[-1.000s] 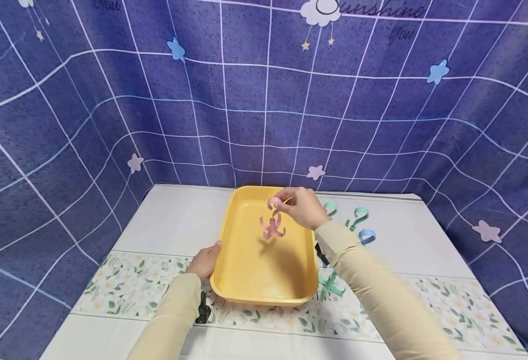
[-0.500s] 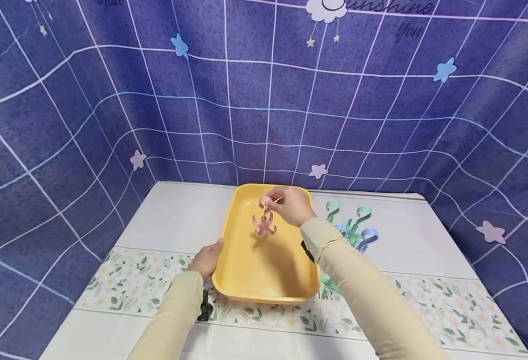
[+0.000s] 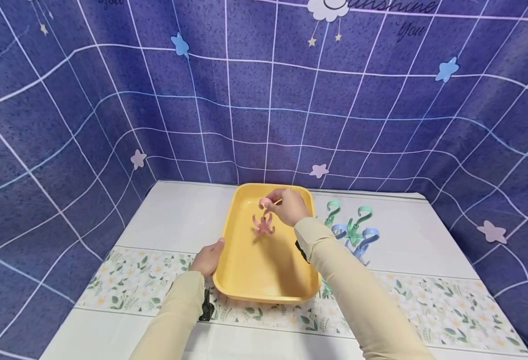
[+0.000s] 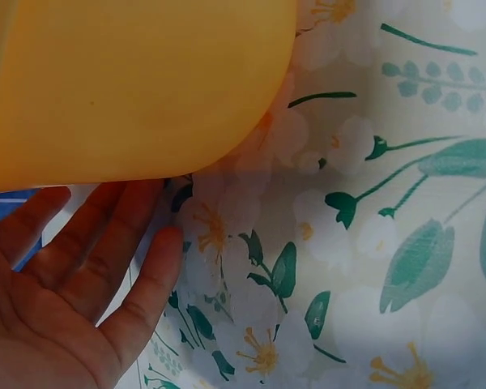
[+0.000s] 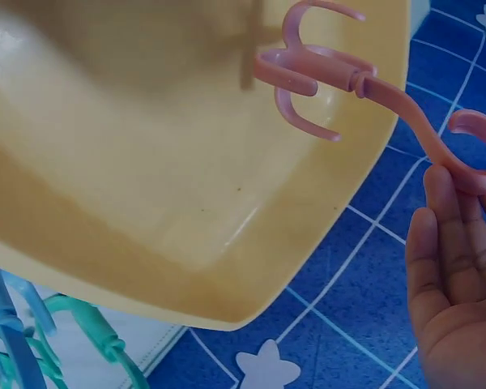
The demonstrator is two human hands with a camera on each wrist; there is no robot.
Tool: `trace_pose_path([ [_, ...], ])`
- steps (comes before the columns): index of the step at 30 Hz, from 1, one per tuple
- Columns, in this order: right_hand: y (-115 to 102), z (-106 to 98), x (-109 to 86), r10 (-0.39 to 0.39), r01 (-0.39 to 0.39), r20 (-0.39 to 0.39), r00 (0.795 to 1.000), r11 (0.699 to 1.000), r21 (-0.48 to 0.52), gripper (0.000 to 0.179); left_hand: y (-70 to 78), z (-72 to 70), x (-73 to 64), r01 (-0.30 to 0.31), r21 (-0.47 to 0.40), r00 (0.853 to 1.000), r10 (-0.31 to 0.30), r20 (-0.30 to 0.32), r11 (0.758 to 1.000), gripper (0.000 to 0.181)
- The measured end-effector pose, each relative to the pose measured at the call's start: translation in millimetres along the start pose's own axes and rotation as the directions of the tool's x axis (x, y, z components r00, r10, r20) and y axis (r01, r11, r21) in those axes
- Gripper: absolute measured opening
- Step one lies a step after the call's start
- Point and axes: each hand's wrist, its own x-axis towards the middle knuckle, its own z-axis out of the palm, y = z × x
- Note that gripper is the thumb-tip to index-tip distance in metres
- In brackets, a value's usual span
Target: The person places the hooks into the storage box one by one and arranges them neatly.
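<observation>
My right hand pinches the curved top of a pink multi-claw hanging hook over the yellow tray. The hook hangs upright with its curled prongs downward, and its shadow falls on the tray floor. In the right wrist view, the fingertips lie against the curl of the pink hook. My left hand is at the tray's left side, thumb at the rim. Its other fingers reach straight out under the tray's edge in the left wrist view.
Right of the tray stand several similar hooks, among them a green hook and a blue hook. Another green hook is partly hidden by the right sleeve. A blue checked curtain rises behind the white table.
My right hand has moved a little left with the pink hook, then stayed nearly still over the tray. More of the green and blue hooks shows beyond the sleeve. The left hand keeps its place.
</observation>
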Motion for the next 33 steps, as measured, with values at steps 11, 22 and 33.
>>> trace_pose_path([
  [11, 5.2, 16.3, 6.0, 0.000, 0.000, -0.029, 1.000, 1.000, 0.004, 0.014, 0.4, 1.6, 2.3, 0.023, -0.006, 1.000, -0.023, -0.008, 1.000, 0.068],
  [22, 0.9, 35.8, 8.4, -0.008, 0.008, -0.018, 1.000, 1.000, 0.003, 0.012, -2.1, 2.0, 1.7, 0.000, -0.007, 1.000, -0.001, -0.020, 1.000, 0.067],
  [33, -6.2, 44.0, 9.0, -0.015, 0.014, -0.024, 1.000, 1.000, -0.021, 0.012, -2.9, 4.4, 2.7, 0.010, 0.009, 0.999, -0.010, -0.036, 1.000, 0.066],
])
